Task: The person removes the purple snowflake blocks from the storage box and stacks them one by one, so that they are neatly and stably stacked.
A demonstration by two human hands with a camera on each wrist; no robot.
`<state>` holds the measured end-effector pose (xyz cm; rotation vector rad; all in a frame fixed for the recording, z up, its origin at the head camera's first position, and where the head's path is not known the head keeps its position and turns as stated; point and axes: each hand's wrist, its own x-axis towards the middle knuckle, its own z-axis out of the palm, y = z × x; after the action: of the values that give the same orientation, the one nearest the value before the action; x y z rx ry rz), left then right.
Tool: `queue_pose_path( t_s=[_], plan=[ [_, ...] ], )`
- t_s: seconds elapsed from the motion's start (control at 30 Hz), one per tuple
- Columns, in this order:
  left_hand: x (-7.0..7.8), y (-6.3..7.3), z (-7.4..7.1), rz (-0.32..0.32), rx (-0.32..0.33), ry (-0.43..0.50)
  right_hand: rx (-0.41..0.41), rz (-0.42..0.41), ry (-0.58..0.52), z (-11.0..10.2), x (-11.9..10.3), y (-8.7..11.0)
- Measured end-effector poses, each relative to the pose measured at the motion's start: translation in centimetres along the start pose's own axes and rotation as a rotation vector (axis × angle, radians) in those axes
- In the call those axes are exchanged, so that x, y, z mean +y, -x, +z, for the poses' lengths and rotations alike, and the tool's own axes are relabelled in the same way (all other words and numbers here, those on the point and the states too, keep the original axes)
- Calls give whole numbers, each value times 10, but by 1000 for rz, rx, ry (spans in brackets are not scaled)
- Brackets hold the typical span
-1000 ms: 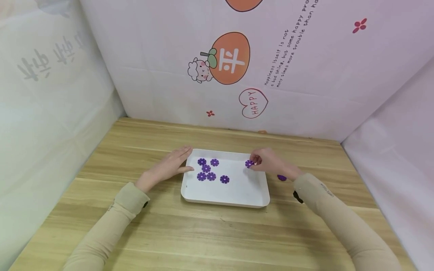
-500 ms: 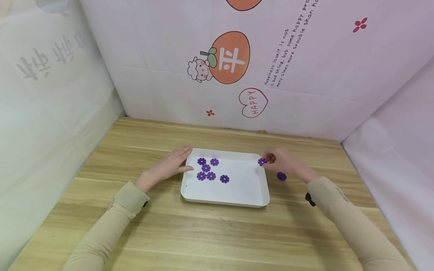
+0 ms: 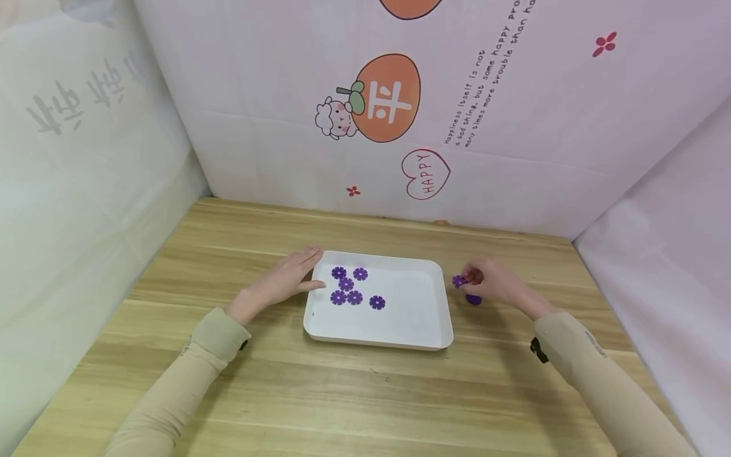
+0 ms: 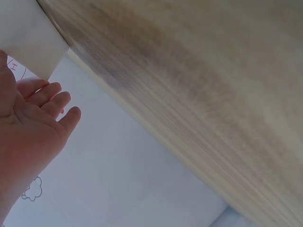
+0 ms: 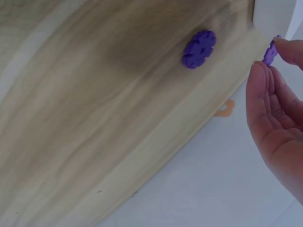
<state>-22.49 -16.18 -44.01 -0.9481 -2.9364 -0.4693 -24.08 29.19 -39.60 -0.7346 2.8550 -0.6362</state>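
My right hand [image 3: 492, 279] pinches a purple snowflake disc [image 3: 459, 281] between thumb and fingertips, just right of the white tray [image 3: 377, 343]. In the right wrist view the held disc [image 5: 270, 53] is seen nearly edge-on. Below that hand, more purple discs [image 5: 199, 49] lie on the wooden table, seemingly stacked and partly hidden in the head view. My left hand [image 3: 288, 277] rests at the tray's left wall, its fingers straight along the far corner and its thumb over the rim. In the left wrist view the left hand [image 4: 35, 113] shows its palm side against the tray wall.
Several purple discs lie in the left half of the tray, with a lone disc [image 3: 377, 303] nearer its middle. Wood-grain table [image 3: 365, 400] surrounds the tray. White printed cloth [image 3: 274, 127] walls in the back and both sides.
My right hand has carried the pinched disc from over the tray's right end out past its right rim, above the table. The left hand and tray have stayed put.
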Motion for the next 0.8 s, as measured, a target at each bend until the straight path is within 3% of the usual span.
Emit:
queue_pose_path(
  t_s=[0.8],
  plan=[
    [0,0,1,-1,3,11,-16,133,-13,10,31,25]
  ],
)
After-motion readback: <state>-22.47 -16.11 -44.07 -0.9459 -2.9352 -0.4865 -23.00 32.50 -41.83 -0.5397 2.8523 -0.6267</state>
